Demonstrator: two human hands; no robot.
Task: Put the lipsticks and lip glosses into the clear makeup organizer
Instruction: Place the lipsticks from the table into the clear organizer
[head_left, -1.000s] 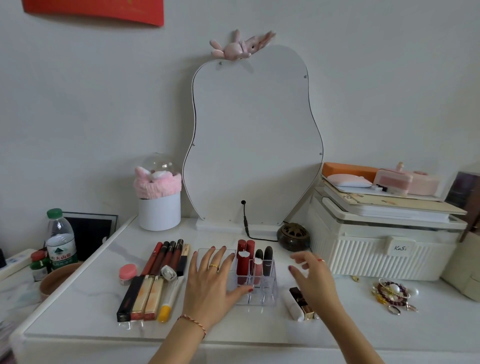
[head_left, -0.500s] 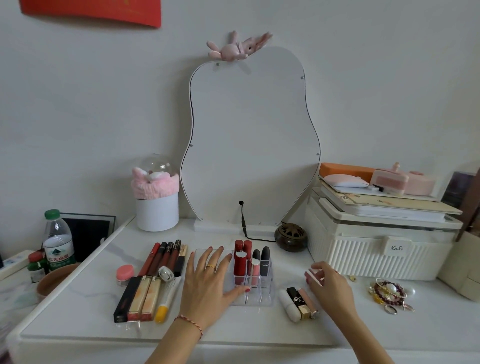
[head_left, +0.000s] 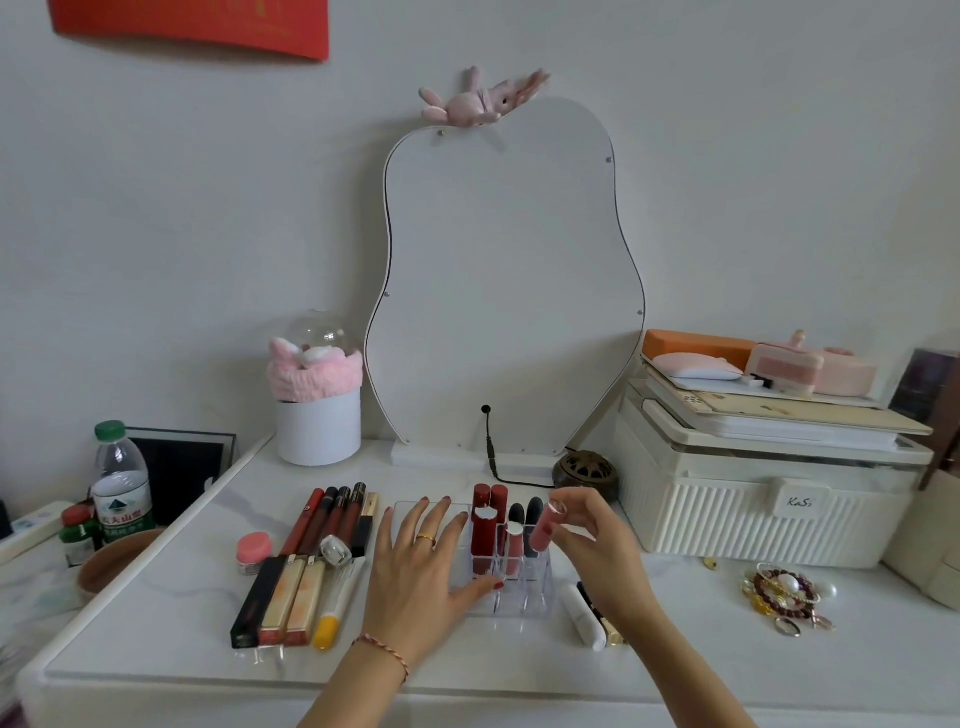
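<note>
Right now the right hand (head_left: 597, 540) pinches a pink lipstick tube (head_left: 545, 527) between thumb and fingertips, tilted, its lower end over the right side of the clear makeup organizer (head_left: 511, 597). That organizer sits near the middle of the white marble-look tabletop (head_left: 182, 623), and its back compartments already hold upright pieces: two dark red tubes (head_left: 488, 525) at the left, a pink one with a white cap (head_left: 514, 545) and two black-topped ones (head_left: 532, 512) beside them. The front compartments look empty, though the clear walls make this hard to judge. The left hand (head_left: 421, 577) lies flat with fingers spread, covering the organizer's left part, its thumb resting against the front edge.

Just right of the organizer a white tube (head_left: 584, 616) and a black-and-gold lipstick (head_left: 605, 618) lie on the table, partly under the right wrist. To the left lies a row of lip glosses and lipsticks (head_left: 311, 561) side by side, with a small pink jar (head_left: 253, 551) next to them.

Farther back, a curvy white-framed mirror (head_left: 504, 291) leans at the pale wall, a pink plush rabbit (head_left: 480, 101) on its top. A white cylinder box (head_left: 318, 426) wearing a pink headband stands at its left, a dark round burner (head_left: 586, 470) at its right. A ribbed cream storage case (head_left: 753, 514) stacked with flat boxes fills the right side, with beaded bracelets (head_left: 784, 592) in front. A water bottle (head_left: 120, 483) stands off the left edge.
</note>
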